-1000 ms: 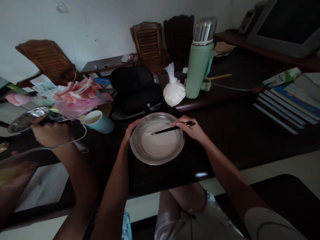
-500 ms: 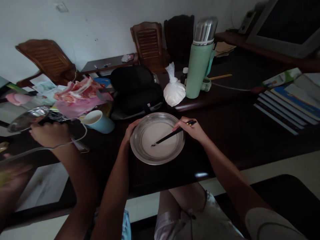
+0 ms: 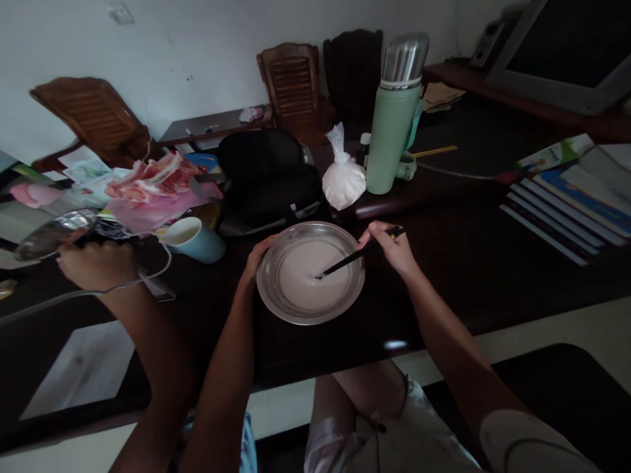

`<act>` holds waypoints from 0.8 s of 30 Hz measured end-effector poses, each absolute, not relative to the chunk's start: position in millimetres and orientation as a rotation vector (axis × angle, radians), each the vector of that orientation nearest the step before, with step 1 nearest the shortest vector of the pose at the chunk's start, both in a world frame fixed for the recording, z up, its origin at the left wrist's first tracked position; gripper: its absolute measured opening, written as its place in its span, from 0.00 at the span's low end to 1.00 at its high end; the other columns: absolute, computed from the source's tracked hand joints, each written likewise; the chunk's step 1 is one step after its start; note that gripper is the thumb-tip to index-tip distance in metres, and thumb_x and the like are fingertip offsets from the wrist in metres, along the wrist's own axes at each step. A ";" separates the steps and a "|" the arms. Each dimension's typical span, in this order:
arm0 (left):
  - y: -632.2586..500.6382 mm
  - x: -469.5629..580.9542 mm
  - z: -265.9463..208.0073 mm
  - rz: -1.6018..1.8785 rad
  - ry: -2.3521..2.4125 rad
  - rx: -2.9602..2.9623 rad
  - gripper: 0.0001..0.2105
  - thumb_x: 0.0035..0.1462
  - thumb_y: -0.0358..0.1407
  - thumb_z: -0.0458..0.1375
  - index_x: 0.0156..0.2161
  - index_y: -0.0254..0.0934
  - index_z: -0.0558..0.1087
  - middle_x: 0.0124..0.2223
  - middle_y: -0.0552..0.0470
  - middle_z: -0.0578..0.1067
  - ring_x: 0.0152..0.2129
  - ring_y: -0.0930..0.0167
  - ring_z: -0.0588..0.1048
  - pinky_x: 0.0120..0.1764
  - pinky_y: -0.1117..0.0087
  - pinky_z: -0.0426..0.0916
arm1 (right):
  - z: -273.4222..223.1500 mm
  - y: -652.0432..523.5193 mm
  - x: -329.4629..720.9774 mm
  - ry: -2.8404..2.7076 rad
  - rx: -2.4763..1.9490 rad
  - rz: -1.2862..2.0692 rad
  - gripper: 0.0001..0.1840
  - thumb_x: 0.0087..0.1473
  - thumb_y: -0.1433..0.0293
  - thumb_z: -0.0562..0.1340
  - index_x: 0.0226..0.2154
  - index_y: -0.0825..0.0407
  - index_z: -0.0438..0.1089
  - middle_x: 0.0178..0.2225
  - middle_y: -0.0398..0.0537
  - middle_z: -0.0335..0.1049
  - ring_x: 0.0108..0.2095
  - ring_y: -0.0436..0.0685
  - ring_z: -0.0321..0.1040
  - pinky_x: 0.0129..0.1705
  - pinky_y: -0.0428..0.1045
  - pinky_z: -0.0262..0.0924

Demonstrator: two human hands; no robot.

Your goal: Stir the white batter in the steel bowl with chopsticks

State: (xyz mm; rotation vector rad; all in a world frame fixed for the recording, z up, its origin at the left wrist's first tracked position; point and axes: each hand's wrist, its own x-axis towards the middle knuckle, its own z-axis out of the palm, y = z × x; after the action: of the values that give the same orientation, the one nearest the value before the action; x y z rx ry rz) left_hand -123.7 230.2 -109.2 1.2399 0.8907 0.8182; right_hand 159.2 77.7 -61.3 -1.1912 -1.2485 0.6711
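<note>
A shallow steel bowl (image 3: 270,299) stands on the dark table, with a pale, milky liquid (image 3: 305,263) inside. My left hand (image 3: 259,255) is curled against its left side, the fingers partly hidden behind the rim. Over the right rim, my right hand (image 3: 389,246) grips black chopsticks (image 3: 345,261) that slant down to the left. Their tips dip into the liquid near the middle of the bowl. A tied plastic bag of white powder (image 3: 344,184) sits just behind the bowl.
A tall green thermos (image 3: 393,138) stands behind right. Left are a blue cup (image 3: 204,241) and another person's hand (image 3: 101,264) near a metal dish (image 3: 56,235), with a grey cable across. A black bag (image 3: 271,177) lies behind; books (image 3: 557,217) are stacked right.
My right hand has moved right with the chopsticks, and their tips have shifted right and slightly up in the liquid. At far left, a blurred hand has left the view. The bowl stays put.
</note>
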 end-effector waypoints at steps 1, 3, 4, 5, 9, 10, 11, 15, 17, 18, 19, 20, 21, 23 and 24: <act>229.9 -123.6 -109.0 0.820 0.886 1.237 0.22 0.46 0.47 0.60 0.43 0.33 0.78 0.41 0.46 0.78 0.47 0.56 0.73 0.49 0.62 0.67 | -61.3 77.6 157.2 -1.281 -1.175 0.719 0.23 0.60 0.53 0.56 0.26 0.50 0.77 0.22 0.44 0.75 0.27 0.54 0.72 0.35 0.50 0.64; 229.4 -123.5 -108.7 0.822 0.884 1.236 0.22 0.46 0.47 0.60 0.43 0.34 0.78 0.40 0.47 0.78 0.46 0.57 0.73 0.49 0.62 0.68 | -62.1 78.3 152.3 -1.394 -1.146 0.755 0.22 0.60 0.53 0.57 0.27 0.49 0.77 0.25 0.45 0.77 0.30 0.54 0.73 0.36 0.50 0.64; 229.1 -123.4 -108.6 0.822 0.888 1.237 0.22 0.46 0.47 0.60 0.43 0.34 0.78 0.40 0.47 0.78 0.46 0.57 0.73 0.49 0.62 0.68 | -62.9 78.8 149.9 -1.459 -1.136 0.748 0.21 0.60 0.54 0.57 0.28 0.49 0.78 0.28 0.46 0.78 0.32 0.54 0.73 0.38 0.50 0.64; 228.9 -123.3 -108.4 0.820 0.891 1.234 0.22 0.46 0.47 0.60 0.43 0.34 0.78 0.40 0.47 0.78 0.46 0.57 0.73 0.49 0.62 0.68 | -63.7 79.5 147.8 -1.518 -1.133 0.730 0.20 0.60 0.55 0.57 0.29 0.48 0.78 0.30 0.46 0.78 0.34 0.54 0.72 0.40 0.50 0.64; 228.7 -122.6 -107.5 0.822 0.884 1.210 0.21 0.46 0.47 0.60 0.42 0.35 0.79 0.41 0.48 0.78 0.47 0.57 0.73 0.51 0.62 0.67 | -66.1 81.7 146.4 -1.603 -1.171 0.611 0.16 0.60 0.57 0.58 0.32 0.46 0.79 0.34 0.45 0.79 0.36 0.55 0.71 0.43 0.52 0.62; 228.8 -122.4 -107.3 0.829 0.882 1.216 0.20 0.46 0.46 0.61 0.42 0.35 0.79 0.42 0.48 0.78 0.48 0.57 0.72 0.52 0.62 0.66 | -66.1 81.8 148.0 -1.587 -1.185 0.573 0.16 0.60 0.57 0.58 0.32 0.46 0.79 0.33 0.45 0.79 0.36 0.55 0.71 0.43 0.53 0.62; 229.0 -122.3 -107.1 0.837 0.882 1.229 0.20 0.46 0.46 0.60 0.41 0.35 0.79 0.42 0.48 0.78 0.49 0.57 0.72 0.52 0.62 0.66 | -65.8 81.5 150.1 -1.559 -1.201 0.537 0.17 0.60 0.57 0.58 0.31 0.46 0.79 0.33 0.45 0.79 0.36 0.56 0.71 0.43 0.53 0.62; 229.3 -122.5 -107.0 0.832 0.870 1.261 0.20 0.47 0.46 0.59 0.41 0.34 0.79 0.43 0.47 0.78 0.51 0.56 0.70 0.54 0.60 0.65 | -62.0 78.9 159.2 -1.363 -1.256 0.502 0.21 0.59 0.54 0.57 0.26 0.47 0.78 0.29 0.46 0.78 0.34 0.56 0.72 0.41 0.52 0.64; 228.8 -122.8 -107.3 0.827 0.866 1.251 0.20 0.48 0.46 0.59 0.42 0.34 0.78 0.42 0.47 0.78 0.51 0.56 0.70 0.54 0.60 0.65 | -59.9 77.6 160.7 -1.286 -1.250 0.584 0.23 0.59 0.52 0.57 0.24 0.49 0.77 0.25 0.46 0.77 0.31 0.55 0.73 0.39 0.51 0.65; 228.6 -122.9 -107.5 0.827 0.868 1.249 0.20 0.48 0.46 0.59 0.42 0.34 0.78 0.42 0.47 0.78 0.51 0.57 0.71 0.54 0.60 0.65 | -59.2 77.3 160.2 -1.269 -1.233 0.644 0.24 0.58 0.52 0.57 0.23 0.49 0.77 0.23 0.46 0.76 0.29 0.55 0.73 0.38 0.51 0.66; 228.5 -123.0 -107.6 0.828 0.871 1.247 0.20 0.48 0.46 0.59 0.43 0.34 0.78 0.42 0.47 0.78 0.51 0.57 0.71 0.54 0.60 0.64 | -58.8 77.1 159.1 -1.268 -1.213 0.707 0.25 0.58 0.51 0.57 0.24 0.50 0.77 0.22 0.46 0.76 0.28 0.55 0.73 0.36 0.51 0.66; 228.4 -123.0 -107.8 0.831 0.873 1.242 0.20 0.48 0.46 0.59 0.43 0.34 0.78 0.42 0.47 0.78 0.51 0.57 0.71 0.54 0.60 0.64 | -58.7 77.0 157.2 -1.283 -1.190 0.762 0.25 0.58 0.51 0.57 0.24 0.50 0.77 0.21 0.45 0.75 0.27 0.55 0.73 0.35 0.50 0.66; 228.6 -122.9 -107.9 0.833 0.874 1.238 0.20 0.48 0.46 0.59 0.43 0.34 0.78 0.43 0.47 0.78 0.50 0.57 0.71 0.54 0.61 0.64 | -59.0 77.2 154.9 -1.314 -1.169 0.802 0.24 0.58 0.51 0.57 0.25 0.50 0.77 0.22 0.45 0.76 0.27 0.54 0.73 0.35 0.50 0.66; 229.2 -122.8 -108.5 0.834 0.875 1.235 0.20 0.47 0.45 0.60 0.42 0.34 0.79 0.43 0.47 0.78 0.50 0.57 0.71 0.53 0.61 0.65 | -60.4 77.7 149.8 -1.411 -1.142 0.827 0.23 0.58 0.52 0.57 0.26 0.50 0.77 0.26 0.46 0.77 0.30 0.54 0.73 0.37 0.50 0.66; 229.7 -122.8 -108.9 0.833 0.875 1.236 0.20 0.47 0.46 0.60 0.42 0.34 0.79 0.43 0.47 0.78 0.49 0.57 0.72 0.52 0.62 0.65 | -61.4 78.1 147.5 -1.462 -1.135 0.812 0.22 0.59 0.53 0.57 0.27 0.50 0.78 0.28 0.46 0.78 0.32 0.54 0.73 0.39 0.50 0.65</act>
State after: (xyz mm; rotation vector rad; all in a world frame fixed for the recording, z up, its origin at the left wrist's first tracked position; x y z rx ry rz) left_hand -122.8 229.7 -108.9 1.2358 0.8745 0.8325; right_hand 147.5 78.1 -61.4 -1.1348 -1.4617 0.8120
